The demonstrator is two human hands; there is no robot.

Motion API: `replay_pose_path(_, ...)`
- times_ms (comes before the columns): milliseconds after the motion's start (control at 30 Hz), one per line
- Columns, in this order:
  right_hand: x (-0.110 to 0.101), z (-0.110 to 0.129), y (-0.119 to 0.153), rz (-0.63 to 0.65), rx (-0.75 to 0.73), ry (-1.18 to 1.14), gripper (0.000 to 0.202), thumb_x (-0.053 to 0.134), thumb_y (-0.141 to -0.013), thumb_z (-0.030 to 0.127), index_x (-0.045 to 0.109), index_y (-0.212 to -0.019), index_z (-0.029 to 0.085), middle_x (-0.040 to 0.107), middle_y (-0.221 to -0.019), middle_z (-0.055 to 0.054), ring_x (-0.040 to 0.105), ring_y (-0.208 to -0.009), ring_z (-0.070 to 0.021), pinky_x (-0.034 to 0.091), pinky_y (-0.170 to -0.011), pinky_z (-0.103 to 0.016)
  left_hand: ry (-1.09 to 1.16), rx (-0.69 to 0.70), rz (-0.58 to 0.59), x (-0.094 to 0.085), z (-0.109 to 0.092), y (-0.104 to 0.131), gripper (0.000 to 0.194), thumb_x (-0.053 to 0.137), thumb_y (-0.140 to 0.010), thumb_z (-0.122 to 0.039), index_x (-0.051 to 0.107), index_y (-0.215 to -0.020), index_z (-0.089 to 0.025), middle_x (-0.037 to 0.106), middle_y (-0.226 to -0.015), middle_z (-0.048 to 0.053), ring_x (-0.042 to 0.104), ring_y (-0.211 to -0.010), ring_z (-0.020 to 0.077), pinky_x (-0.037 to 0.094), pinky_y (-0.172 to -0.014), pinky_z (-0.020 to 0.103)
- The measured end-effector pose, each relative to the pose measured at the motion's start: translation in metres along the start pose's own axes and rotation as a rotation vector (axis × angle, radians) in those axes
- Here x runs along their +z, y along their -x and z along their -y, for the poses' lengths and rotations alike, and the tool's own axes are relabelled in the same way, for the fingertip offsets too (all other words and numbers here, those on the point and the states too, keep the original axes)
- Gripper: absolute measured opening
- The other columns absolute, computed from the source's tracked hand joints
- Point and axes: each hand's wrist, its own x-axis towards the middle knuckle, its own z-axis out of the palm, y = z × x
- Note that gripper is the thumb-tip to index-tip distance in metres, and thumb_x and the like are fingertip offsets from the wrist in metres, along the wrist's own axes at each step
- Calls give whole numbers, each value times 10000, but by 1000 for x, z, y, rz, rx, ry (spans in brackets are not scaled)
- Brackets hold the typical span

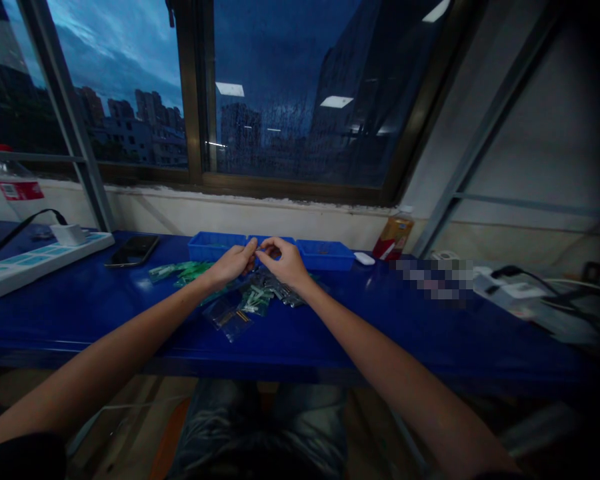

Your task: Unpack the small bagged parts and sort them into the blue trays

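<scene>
My left hand [235, 262] and my right hand [286, 264] meet above the middle of the table, fingertips almost touching. Each is closed in a pinch, and whatever small thing lies between the fingers is too small to make out. Below them lies a heap of small parts: green pieces [193, 272] on the left, a clear bag of pale green pieces [256, 300] in the middle, and dark grey pieces [290, 297] under my right hand. Closer to me is a clear plastic bag [225, 319] with brass-coloured pins in it.
Behind my hands stand blue trays [325, 255] in a row. A phone [133, 251] and a white power strip [45, 263] lie left; a red-capped bottle [16, 183] stands beyond. On the right are a white case [364, 259], a drink bottle [394, 237] and cables.
</scene>
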Motion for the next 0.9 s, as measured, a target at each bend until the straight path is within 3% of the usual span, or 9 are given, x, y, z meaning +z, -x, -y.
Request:
replay_pose_path(133,3,-3,-2,-27,84,-215,214,582,-689,359,565,-687,146,566,-654,1,512,-618,-104,409,-604,-228,54,19,66,0,0,1,537,345,-752,-666,303,-483,-203,249,-443,-46,233,-409,82,213,-435,260)
replay_pose_path(300,4,1,-4,-40,172,-395,223,650,-618,350,573,-627,141,557,-600,13,500,-576,-97,405,-585,-225,61,-1,92,0,1,0,529,329,-757,-670,281,-506,-207,202,-455,-57,193,-401,73,185,-415,248)
replay_pose_path(433,3,10,-5,-127,237,-433,214,652,-607,343,576,-591,143,560,-568,13,502,-556,-101,400,-569,-226,-106,56,27,-4,-5,1,522,223,-823,-609,375,-562,-184,345,-471,-35,321,-415,87,269,-432,233)
replay_pose_path(533,1,13,-6,-211,283,-454,204,639,-618,342,590,-601,144,573,-565,10,514,-555,-106,405,-569,-228,-348,247,-114,-8,-9,3,393,335,-837,-516,493,-766,-163,516,-600,-6,477,-528,118,346,-511,231)
replay_pose_path(667,-2,9,-7,-236,316,-493,210,651,-609,345,601,-617,141,590,-569,5,527,-556,-108,409,-564,-227,-635,455,-170,-9,-8,5,243,448,-825,-362,500,-963,-168,572,-651,-1,527,-574,132,345,-549,226)
replay_pose_path(900,1,2,-4,-138,280,-466,258,645,-629,398,607,-623,143,594,-580,3,535,-573,-116,419,-575,-231,-731,433,-184,-8,-5,7,250,335,-888,-322,530,-903,-165,574,-631,16,554,-581,146,336,-548,227)
